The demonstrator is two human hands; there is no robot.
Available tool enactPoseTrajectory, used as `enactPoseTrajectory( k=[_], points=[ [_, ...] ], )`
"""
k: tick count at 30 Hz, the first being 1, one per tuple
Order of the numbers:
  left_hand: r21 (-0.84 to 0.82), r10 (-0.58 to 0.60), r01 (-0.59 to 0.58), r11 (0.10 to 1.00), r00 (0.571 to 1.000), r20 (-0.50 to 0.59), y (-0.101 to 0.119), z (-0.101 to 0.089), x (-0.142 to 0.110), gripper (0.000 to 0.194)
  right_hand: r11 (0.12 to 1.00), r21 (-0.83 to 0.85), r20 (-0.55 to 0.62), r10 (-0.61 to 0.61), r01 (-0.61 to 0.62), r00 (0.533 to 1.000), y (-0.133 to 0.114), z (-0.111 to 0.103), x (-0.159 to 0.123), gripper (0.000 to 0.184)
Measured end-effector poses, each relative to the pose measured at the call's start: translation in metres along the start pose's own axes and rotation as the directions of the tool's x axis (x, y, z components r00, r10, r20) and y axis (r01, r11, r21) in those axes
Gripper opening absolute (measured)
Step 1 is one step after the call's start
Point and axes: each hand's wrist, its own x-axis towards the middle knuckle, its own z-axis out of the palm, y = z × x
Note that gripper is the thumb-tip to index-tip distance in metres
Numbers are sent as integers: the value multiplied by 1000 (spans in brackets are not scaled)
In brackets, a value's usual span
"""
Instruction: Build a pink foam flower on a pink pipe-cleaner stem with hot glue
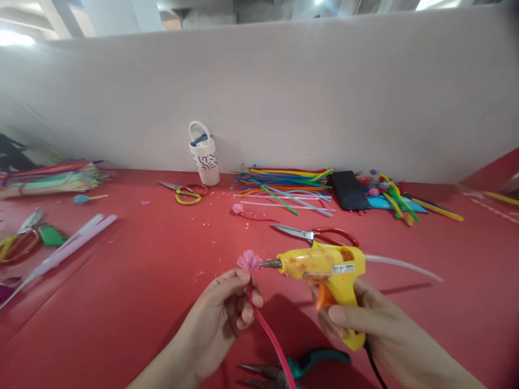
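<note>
My left hand [223, 310] pinches a pink flower [249, 261] with a fluffy, fringed head, gripping it just under the head. Its long pink stem [272, 340] runs down toward the lower edge of the view. Wrapped round the handle of a yellow hot glue gun [320, 263], my right hand [357, 313] has fingers near the orange trigger [324, 297]. The metal nozzle points left, at or very close to the flower head; contact is hard to make out. A clear glue stick [405, 263] sticks out of the gun's back. Below lie teal-handled pliers [312, 361].
Red-handled scissors [312, 234] lie just behind the gun. Farther back are a finished-looking small pink flower [238, 208], colourful pipe cleaners [284, 183], a black phone [351, 190], a white tumbler [205, 162] and other scissors [186, 193]. Lilac sticks [77, 246] lie left.
</note>
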Motion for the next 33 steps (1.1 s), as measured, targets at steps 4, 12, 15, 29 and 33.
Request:
enactPoseTrajectory(
  k=[4,12,15,29,33],
  points=[
    [7,9,-9,1000,1000,2,0,0,0,11,1000,-9,132,13,-12,991,1,4,1,19],
    [50,39,-38,998,999,-4,-1,2,-1,14,934,-357,-120,-42,-4,992,-2,9,-8,24],
    [20,21,-22,1000,1000,7,1,3,-1,12,902,-422,-160,-169,87,973,-2,20,-13,16],
    [-14,-27,27,1000,1000,-2,0,6,-5,13,812,-560,-263,-362,164,894,13,22,-14,14],
    [-15,-23,23,1000,1000,5,-1,5,-4,13,811,-564,-273,-362,157,892,15,21,-14,19]
  ],
)
